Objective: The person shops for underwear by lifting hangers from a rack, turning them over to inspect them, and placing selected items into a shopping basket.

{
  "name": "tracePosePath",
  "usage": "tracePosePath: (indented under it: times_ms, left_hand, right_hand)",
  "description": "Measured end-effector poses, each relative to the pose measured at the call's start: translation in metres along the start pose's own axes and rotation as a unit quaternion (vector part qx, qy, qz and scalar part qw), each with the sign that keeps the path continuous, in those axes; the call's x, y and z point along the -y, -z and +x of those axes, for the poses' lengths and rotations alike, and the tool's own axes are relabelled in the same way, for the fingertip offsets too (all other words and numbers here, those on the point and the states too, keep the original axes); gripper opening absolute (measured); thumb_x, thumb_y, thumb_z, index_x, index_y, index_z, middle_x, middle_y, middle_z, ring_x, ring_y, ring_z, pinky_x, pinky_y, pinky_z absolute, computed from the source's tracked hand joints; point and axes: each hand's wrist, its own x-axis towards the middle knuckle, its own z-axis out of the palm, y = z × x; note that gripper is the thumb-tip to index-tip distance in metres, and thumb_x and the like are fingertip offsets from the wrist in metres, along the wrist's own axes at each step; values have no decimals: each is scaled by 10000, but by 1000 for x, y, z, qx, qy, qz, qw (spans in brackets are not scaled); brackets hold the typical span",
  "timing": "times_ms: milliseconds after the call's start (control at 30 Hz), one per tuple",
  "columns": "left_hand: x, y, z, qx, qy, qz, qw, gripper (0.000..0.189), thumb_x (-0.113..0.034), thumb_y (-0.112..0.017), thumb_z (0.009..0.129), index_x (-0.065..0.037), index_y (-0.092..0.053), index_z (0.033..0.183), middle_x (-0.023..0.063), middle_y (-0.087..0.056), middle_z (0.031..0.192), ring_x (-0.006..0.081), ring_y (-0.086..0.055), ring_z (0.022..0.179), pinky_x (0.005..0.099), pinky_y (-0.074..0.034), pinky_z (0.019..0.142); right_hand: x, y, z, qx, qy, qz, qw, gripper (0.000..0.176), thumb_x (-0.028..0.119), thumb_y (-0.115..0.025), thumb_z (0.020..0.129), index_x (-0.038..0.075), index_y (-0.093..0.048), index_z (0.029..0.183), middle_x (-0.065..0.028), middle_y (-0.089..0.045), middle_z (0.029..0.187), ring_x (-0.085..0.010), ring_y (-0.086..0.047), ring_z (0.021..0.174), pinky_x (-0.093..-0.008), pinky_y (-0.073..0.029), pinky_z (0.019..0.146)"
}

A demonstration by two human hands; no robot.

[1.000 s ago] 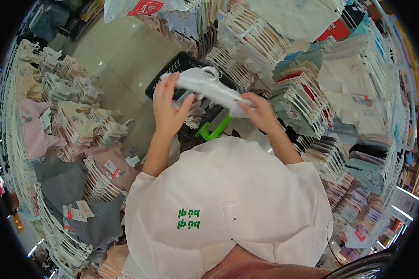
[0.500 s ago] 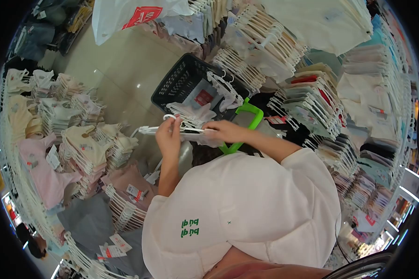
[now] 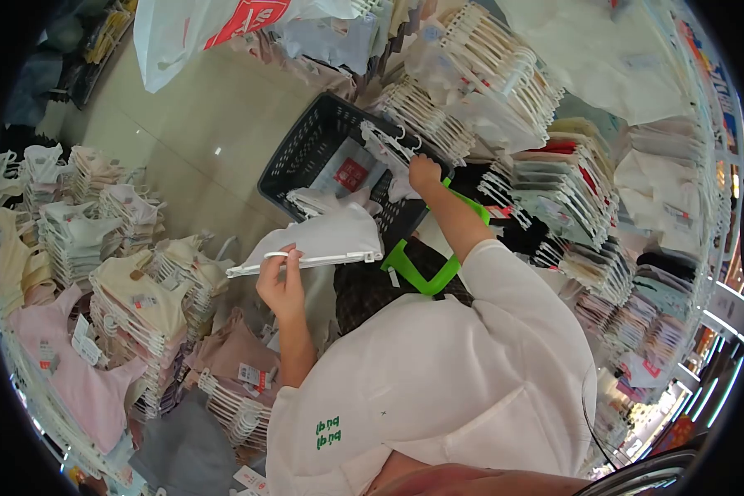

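Note:
My left hand [image 3: 281,285] pinches the bar of a white clip hanger [image 3: 306,262], from which a pale, nearly white garment [image 3: 322,234] spreads toward the basket. A dark shopping basket [image 3: 306,132] with a lime-green handle [image 3: 422,277] stands in front of me. Over its right side, my right hand [image 3: 424,174] is closed at the end of a white hanger [image 3: 386,149] with light cloth on it; the fingertips are partly hidden. More light cloth on hangers [image 3: 318,201] lies at the basket's near left. A white sheet with a red print [image 3: 351,172] shows inside.
Racks of hung garments [image 3: 145,306] crowd the left side. More clothes on hangers [image 3: 566,190] fill the right, with a stack of hangers [image 3: 426,120] close beside the basket. A white plastic bag [image 3: 169,45] hangs at the top. Tiled floor [image 3: 194,140] runs beyond the basket.
My right hand has left the hanger near my left hand and reached out to the basket's right side. The garment in my left hand is now spread out, its hanger bar facing me.

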Motion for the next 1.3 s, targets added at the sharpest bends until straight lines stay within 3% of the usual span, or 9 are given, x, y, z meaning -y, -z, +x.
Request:
tracePosePath:
  times_ms: [133, 333, 567, 767, 900, 1000, 1067, 1133, 1300]
  left_hand:
    - [11, 5, 3, 13, 36, -60, 997, 85, -70, -604, 797, 4, -613, 756, 110, -642, 822, 175, -586, 809, 280, -440, 727]
    - [16, 8, 9, 31, 62, -131, 989, 90, -57, -604, 799, 30, -618, 815, 104, -638, 823, 150, -586, 775, 259, -438, 732]
    - [7, 15, 11, 38, 26, -95, 994, 98, -47, -612, 789, 30, -626, 849, 100, -644, 825, 141, -586, 768, 249, -436, 740]
    - [-8, 11, 5, 54, 4, -86, 995, 99, -54, -621, 781, 22, -637, 841, 101, -651, 835, 149, -593, 792, 255, -429, 767]
    - [-34, 9, 0, 54, 5, -64, 996, 92, -58, -621, 782, 16, -638, 833, 104, -653, 843, 153, -597, 799, 259, -434, 767]
    - [-44, 5, -4, 44, -23, -89, 995, 93, -62, -618, 786, 23, -634, 822, 108, -651, 838, 150, -596, 789, 261, -440, 752]
    - [-56, 2, -8, 36, -44, -86, 995, 95, -63, -616, 788, 26, -631, 817, 107, -651, 841, 147, -595, 783, 260, -442, 746]
    - [-76, -3, -16, 30, -67, -83, 994, 97, -65, -614, 791, 29, -629, 812, 107, -651, 844, 144, -594, 777, 259, -445, 740]
    - [-118, -23, -39, 65, -104, -122, 985, 119, -81, -597, 808, 35, -625, 816, 90, -651, 861, 118, -585, 781, 244, -441, 737]
  right_hand:
    - [8, 5, -2, -4, -56, -22, 998, 263, 156, -538, 775, 43, -503, 1010, -91, -535, 973, -238, -581, 867, -360, -484, 690]
    - [4, 1, 7, 52, -56, -13, 997, 176, 151, -539, 774, 79, -591, 926, -106, -561, 987, -263, -583, 896, -393, -470, 737]
    - [-16, 13, 31, 42, -146, 181, 972, 281, 159, -509, 780, 31, -511, 1030, -164, -612, 918, -333, -599, 871, -440, -473, 752]
    - [-30, 48, 32, -36, -81, 246, 965, 174, 161, -460, 833, 19, -450, 932, -241, -586, 813, -407, -568, 779, -494, -434, 694]
    - [-40, 115, -6, -87, -7, 310, 947, 180, 167, -488, 825, 26, -455, 933, -248, -574, 798, -404, -560, 790, -468, -440, 690]
    - [-69, 158, -38, -150, 91, 378, 909, 176, 171, -514, 836, 45, -475, 952, -191, -586, 814, -328, -585, 771, -401, -453, 670]
    - [-94, 186, -61, -163, 75, 608, 774, 164, 165, -550, 828, 70, -504, 954, -82, -593, 819, -200, -573, 772, -321, -440, 662]
    - [-127, 230, -94, -147, 67, 640, 751, 157, 184, -551, 843, 79, -521, 956, -25, -559, 838, -98, -511, 773, -251, -410, 673]
    - [-200, 320, -183, -226, 115, 634, 731, 114, 148, -524, 862, 93, -514, 961, 30, -509, 792, -42, -462, 744, -183, -355, 643]
